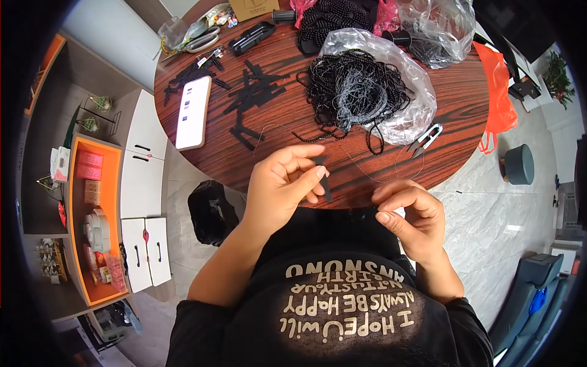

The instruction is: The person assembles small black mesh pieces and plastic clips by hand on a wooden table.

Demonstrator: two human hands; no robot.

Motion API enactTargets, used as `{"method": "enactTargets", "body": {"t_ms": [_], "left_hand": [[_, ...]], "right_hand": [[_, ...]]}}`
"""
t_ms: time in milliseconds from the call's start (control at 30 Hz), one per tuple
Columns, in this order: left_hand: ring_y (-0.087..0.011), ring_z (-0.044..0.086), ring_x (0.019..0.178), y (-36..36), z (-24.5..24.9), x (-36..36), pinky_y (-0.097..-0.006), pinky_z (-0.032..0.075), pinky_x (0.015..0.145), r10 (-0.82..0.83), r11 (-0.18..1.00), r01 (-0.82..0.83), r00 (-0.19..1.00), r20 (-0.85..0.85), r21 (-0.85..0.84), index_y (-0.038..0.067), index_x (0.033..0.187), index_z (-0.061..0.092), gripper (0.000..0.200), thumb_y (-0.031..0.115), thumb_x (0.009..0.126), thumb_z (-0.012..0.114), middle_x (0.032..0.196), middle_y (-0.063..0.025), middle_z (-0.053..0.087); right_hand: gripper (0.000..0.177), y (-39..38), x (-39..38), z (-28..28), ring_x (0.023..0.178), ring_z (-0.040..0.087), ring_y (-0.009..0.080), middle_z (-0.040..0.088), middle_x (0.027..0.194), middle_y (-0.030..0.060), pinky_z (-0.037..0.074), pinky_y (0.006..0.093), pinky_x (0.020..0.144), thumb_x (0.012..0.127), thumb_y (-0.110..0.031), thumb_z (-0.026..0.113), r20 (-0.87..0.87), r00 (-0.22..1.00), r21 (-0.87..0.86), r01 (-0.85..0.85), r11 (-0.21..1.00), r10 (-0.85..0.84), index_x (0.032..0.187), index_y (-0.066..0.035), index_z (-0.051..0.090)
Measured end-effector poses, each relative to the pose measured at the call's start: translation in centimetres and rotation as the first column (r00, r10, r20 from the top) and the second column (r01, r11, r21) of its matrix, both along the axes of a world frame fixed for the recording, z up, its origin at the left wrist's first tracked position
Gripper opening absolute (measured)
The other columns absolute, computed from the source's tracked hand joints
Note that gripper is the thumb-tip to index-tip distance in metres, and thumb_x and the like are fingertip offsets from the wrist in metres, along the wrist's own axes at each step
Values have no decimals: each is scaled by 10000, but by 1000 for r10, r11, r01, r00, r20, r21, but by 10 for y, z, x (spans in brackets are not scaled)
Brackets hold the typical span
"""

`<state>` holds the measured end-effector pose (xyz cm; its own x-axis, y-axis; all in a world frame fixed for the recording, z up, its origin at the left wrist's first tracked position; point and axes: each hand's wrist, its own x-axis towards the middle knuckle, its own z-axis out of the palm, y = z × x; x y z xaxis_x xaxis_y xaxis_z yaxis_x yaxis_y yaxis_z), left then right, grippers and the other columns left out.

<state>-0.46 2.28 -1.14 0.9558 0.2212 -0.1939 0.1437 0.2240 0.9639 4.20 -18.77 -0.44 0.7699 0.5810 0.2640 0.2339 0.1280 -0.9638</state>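
Observation:
My left hand (284, 180) is over the near table edge, its thumb and fingers closed on a short flat black strip (326, 186). To its right, my right hand (416, 217) has its thumb and fingers pinched together. A thin thread (354, 164) runs across the table to my right fingertips, where its end is hidden. Beyond both hands lies a tangled heap of black beaded strings (330, 79) with loose grey threads (361, 98), partly on a clear plastic bag (416, 92). Small thread snips (426, 140) rest on the table near my right hand.
On the round wooden table (214, 162) lie a phone (194, 113), several black strips (254, 88), scissors (202, 40) and a black tool (252, 38). More black beaded strings (333, 21) are at the back. An orange bag (498, 92) hangs at the right edge.

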Motion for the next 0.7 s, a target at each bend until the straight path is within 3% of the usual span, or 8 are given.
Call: {"method": "enactTargets", "body": {"t_ms": [100, 300, 433, 600, 700], "left_hand": [[-123, 583, 596, -4, 6, -2, -163, 470, 507, 11, 999, -10, 1000, 26, -41, -43, 1049, 525, 253, -25, 802, 578, 842, -146, 627], [-141, 609, 664, -5, 8, -3, -186, 501, 574, 22, 997, -18, 998, 60, -74, -35, 1015, 528, 206, -6, 817, 580, 875, -141, 623], [-150, 616, 673, -3, 7, -4, -201, 517, 597, 51, 991, -44, 997, 50, -130, -35, 979, 531, 175, -5, 815, 585, 875, -144, 620], [-161, 626, 695, -2, 5, -5, -222, 534, 632, 57, 987, -43, 995, 86, -157, -35, 949, 527, 152, -6, 813, 588, 875, -148, 618], [-173, 633, 691, -5, 4, -5, -228, 537, 626, 67, 985, -54, 995, 74, -163, -35, 950, 529, 146, -15, 813, 577, 864, -161, 625]], "right_hand": [[144, 0, -4, 4, 743, 558, 187, 591, 771, 112, 442, 275, 698, 751, 76, 586, -164, 986, 119, 3, 993, 16, 875, 10, 555], [155, -5, -8, 14, 736, 565, 184, 596, 782, 119, 450, 273, 691, 769, 82, 567, -404, 914, 157, 94, 983, -23, 905, 15, 536], [122, 6, -5, 11, 656, 567, 170, 601, 746, 107, 457, 262, 662, 777, 68, 573, -55, 966, 71, 255, 964, -251, 883, 10, 559], [96, -1, 2, 11, 580, 541, 136, 636, 789, 105, 435, 212, 579, 769, 36, 614, 150, 966, 10, 213, 977, -212, 860, 9, 621], [114, 6, -7, 23, 559, 537, 134, 639, 772, 103, 426, 213, 542, 761, 33, 615, 130, 973, -51, 198, 979, -190, 870, 7, 634]]}}
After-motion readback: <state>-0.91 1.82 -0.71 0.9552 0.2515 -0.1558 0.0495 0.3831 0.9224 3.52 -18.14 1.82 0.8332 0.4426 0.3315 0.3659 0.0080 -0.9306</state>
